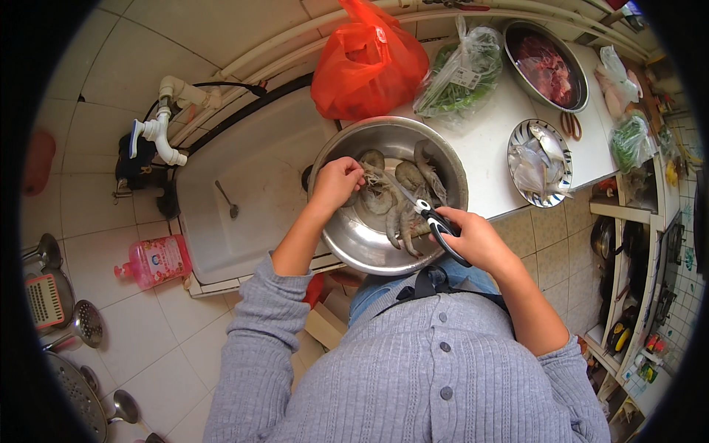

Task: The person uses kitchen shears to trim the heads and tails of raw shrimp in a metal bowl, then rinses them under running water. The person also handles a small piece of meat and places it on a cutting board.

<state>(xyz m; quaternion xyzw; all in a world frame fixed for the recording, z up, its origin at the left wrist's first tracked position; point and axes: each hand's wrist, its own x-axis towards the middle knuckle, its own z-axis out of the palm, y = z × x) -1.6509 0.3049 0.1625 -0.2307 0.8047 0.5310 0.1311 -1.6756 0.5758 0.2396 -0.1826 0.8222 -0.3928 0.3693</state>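
A wide stainless steel basin [363, 250] rests across the sink's edge and the counter, with several raw grey shrimp [410, 174] inside. Over the basin's left side, my left hand [339, 181] pinches a shrimp [376, 180] by its head end, fingertips closed together. My right hand [476, 238] is around the handles of black and white kitchen scissors [437, 221] at the basin's right. Their blades point up and left towards the pinched shrimp; whether they touch it, I cannot tell.
Left of the basin is a white sink [249, 232] with a spoon [227, 199] under a plastic tap [160, 133]. Behind stand a red plastic bag [368, 66] and bagged greens [460, 83]. To the right are a bowl of meat [545, 69] and a plate of fish [537, 160].
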